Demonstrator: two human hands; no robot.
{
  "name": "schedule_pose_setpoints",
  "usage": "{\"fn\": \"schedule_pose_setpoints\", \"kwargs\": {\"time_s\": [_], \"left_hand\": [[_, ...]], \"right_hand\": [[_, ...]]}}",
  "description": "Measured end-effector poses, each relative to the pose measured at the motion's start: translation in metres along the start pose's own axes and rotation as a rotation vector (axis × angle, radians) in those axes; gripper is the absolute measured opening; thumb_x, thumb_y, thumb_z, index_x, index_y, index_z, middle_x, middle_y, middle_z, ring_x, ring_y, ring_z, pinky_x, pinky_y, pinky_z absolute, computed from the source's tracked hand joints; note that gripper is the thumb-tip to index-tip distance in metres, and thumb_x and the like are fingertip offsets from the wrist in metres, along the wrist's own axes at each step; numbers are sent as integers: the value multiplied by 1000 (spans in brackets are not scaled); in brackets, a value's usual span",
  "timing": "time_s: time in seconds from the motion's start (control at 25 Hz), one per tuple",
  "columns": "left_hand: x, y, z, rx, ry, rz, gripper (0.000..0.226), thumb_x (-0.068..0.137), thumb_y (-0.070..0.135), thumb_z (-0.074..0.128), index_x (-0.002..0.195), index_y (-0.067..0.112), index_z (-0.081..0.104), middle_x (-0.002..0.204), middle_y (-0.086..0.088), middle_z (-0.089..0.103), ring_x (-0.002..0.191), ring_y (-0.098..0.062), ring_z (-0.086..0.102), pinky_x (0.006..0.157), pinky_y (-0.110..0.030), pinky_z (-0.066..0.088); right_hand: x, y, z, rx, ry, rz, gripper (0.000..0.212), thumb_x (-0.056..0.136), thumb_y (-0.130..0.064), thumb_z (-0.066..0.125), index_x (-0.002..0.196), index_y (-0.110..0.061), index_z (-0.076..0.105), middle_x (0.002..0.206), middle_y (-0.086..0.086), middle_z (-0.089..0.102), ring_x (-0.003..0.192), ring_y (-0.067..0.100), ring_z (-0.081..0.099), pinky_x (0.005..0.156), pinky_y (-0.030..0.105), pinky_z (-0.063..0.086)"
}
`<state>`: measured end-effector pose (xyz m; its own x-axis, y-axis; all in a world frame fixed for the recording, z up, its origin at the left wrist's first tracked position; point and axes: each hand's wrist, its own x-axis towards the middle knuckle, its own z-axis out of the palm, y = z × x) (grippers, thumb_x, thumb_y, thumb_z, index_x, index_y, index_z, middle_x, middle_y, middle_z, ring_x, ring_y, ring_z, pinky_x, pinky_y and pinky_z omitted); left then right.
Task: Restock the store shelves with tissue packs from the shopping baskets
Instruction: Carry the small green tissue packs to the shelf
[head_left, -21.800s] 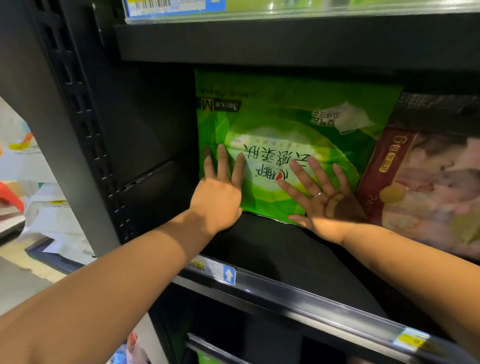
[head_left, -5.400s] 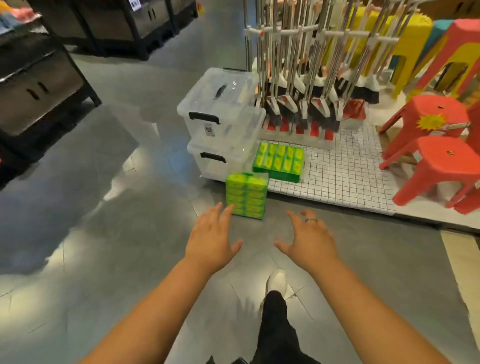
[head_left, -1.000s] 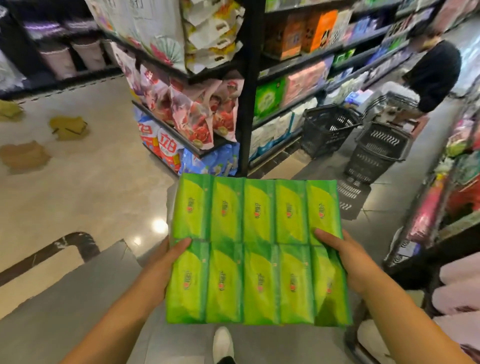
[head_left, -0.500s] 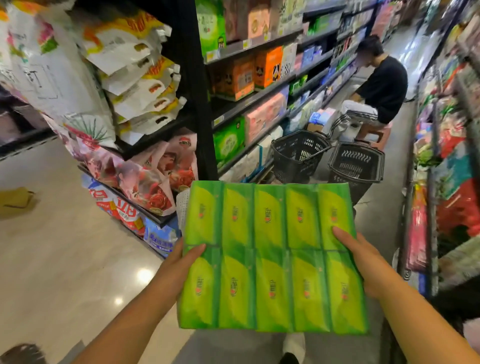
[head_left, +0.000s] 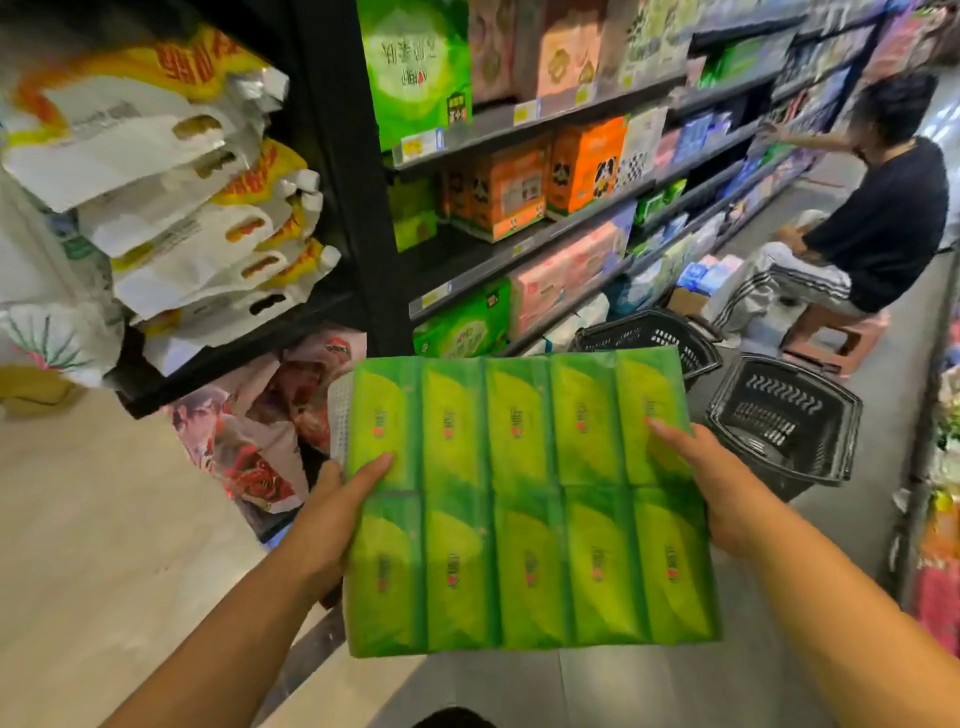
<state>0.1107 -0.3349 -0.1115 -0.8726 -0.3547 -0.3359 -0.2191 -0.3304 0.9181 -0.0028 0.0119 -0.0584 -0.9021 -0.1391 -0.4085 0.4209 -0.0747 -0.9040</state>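
Green tissue pack held flat at frame centre, left hand and right hand each clamping a side edge, thumb on top; shelves at upper centre now nearer than a moment earlier; carrying nearly done, placement pending

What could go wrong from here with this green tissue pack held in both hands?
1. The green tissue pack is wide and gripped only at its sides by the left hand and right hand; it could sag or slip.
2. It hides the floor underfoot, and the near black basket and far black basket stand just ahead: a trip risk.
3. The seated person narrows the aisle.
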Motion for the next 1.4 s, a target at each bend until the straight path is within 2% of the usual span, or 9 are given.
{"fn": "schedule_pose_setpoints", "kwargs": {"time_s": [0.12,0.44,0.6,0.76,0.84,0.96,1.08,1.24,1.4], "left_hand": [[70,18,27,100,43,5,86,53,50,89,124,15,56,113,-12,69,96,-33,69,77,-51,57],[245,71,99,105,69,2,106,31,64,87,122,22,54,111,-7,70,96,-26,70,82,-48,56],[296,97,123,106,100,41,111,25,64,90,120,22,53,110,-8,71,95,-25,70,80,-45,57],[333,104,141,31,181,104,66,59,28,86,115,30,53,107,-4,71,85,-15,72,63,-30,58],[350,107,156,9,263,139,74,53,27,88,118,24,54,101,-4,72,81,-15,72,59,-28,57],[366,114,178,40,360,184,93,38,36,89,123,25,53,107,-4,72,93,-19,71,69,-31,58],[368,124,195,199,393,195,105,39,41,96,131,30,46,114,1,68,103,-12,66,85,-33,55],[357,134,222,459,497,229,95,58,12,91,133,24,35,112,15,57,90,17,56,69,-10,47],[342,138,231,545,588,343,98,57,12,89,138,16,34,119,5,60,105,3,59,87,-23,52]], "right_hand": [[79,-29,-1,-48,-29,-6,74,66,-41,82,127,-24,45,111,10,68,96,32,68,79,51,56],[261,-112,5,-31,-137,-23,63,69,-37,69,128,-22,55,108,8,72,84,22,73,60,34,60],[332,-147,15,-74,-250,-118,101,26,-57,92,116,-24,62,103,1,74,87,17,73,60,28,57],[415,-175,21,-191,-467,-133,79,61,-34,84,132,-19,53,119,4,69,108,23,66,72,28,57],[456,-195,22,-246,-591,-99,64,69,-18,72,130,-17,54,117,5,70,105,21,68,71,27,56],[508,-228,27,-339,-770,-92,81,51,-24,91,125,-19,57,116,8,70,101,20,68,70,29,56],[546,-250,26,-469,-823,-229,99,38,-40,96,126,-25,52,115,-3,69,107,14,65,77,26,54],[579,-284,34,-611,-893,-454,97,49,-27,89,131,-34,37,119,-16,61,117,6,57,91,27,51],[583,-310,48,-722,-935,-678,98,38,-62,85,117,-68,28,115,-33,55,109,-10,55,85,14,46]]}}
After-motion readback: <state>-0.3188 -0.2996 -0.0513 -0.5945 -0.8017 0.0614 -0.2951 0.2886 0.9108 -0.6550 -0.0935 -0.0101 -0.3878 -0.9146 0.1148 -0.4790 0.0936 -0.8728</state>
